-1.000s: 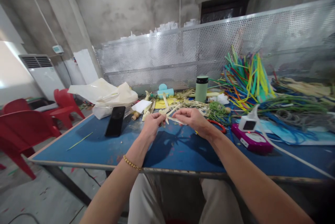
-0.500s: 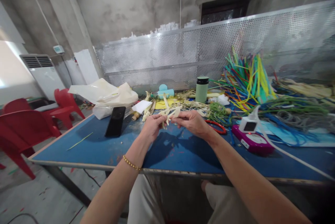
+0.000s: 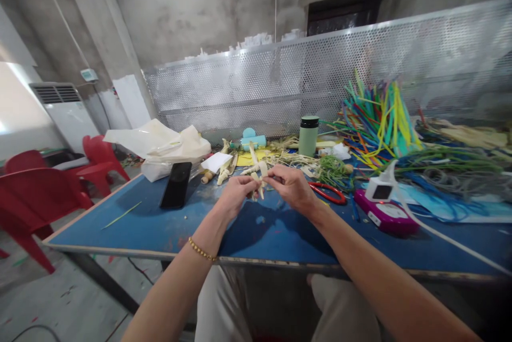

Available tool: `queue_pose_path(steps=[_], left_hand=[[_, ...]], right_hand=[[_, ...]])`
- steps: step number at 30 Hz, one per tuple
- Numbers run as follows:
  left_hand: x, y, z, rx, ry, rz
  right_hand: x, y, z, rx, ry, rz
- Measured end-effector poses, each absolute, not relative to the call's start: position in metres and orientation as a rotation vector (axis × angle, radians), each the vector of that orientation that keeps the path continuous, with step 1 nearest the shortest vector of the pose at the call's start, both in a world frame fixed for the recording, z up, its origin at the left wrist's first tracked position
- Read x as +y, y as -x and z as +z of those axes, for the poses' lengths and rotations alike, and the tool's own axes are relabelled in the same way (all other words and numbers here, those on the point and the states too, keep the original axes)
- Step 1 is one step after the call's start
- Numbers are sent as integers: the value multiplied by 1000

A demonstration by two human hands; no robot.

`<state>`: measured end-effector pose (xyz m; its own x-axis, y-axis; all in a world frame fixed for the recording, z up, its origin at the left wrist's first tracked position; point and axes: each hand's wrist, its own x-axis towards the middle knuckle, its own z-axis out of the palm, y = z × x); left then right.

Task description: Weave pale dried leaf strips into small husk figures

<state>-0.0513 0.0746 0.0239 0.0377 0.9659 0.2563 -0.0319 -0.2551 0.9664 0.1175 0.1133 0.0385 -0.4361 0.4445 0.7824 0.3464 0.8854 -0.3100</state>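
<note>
Above the blue table [image 3: 140,235], both hands hold a small piece of pale plant strips [image 3: 262,170] between them. My left hand [image 3: 239,195], with a gold beaded bracelet at its wrist, pinches the piece from the left. My right hand [image 3: 294,184] pinches it from the right, thumb and forefinger together. Pale strip ends stick up and hang below the fingertips. The exact grip points are partly hidden by the fingers. Red-handled scissors [image 3: 334,193] lie just right of my right hand, their blades out of sight.
A black phone [image 3: 176,184] lies left, before white wrapping [image 3: 160,142]. Behind the hands are dried strips and a green tumbler [image 3: 308,136]. To the right sit a purple power strip [image 3: 386,214] with a white charger [image 3: 380,190], and a heap of coloured strips [image 3: 384,123].
My right hand has shifted slightly, and the pale strips between the hands have turned, with one now standing more upright. More of the red handles shows. My left hand has barely moved.
</note>
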Motion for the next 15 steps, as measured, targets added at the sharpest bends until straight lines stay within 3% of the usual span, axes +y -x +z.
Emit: queue_pose_path(steps=[15], left_hand=[[71, 50, 26, 841, -1384, 1311]], right_hand=[[118, -120, 42, -1978, 631, 242]])
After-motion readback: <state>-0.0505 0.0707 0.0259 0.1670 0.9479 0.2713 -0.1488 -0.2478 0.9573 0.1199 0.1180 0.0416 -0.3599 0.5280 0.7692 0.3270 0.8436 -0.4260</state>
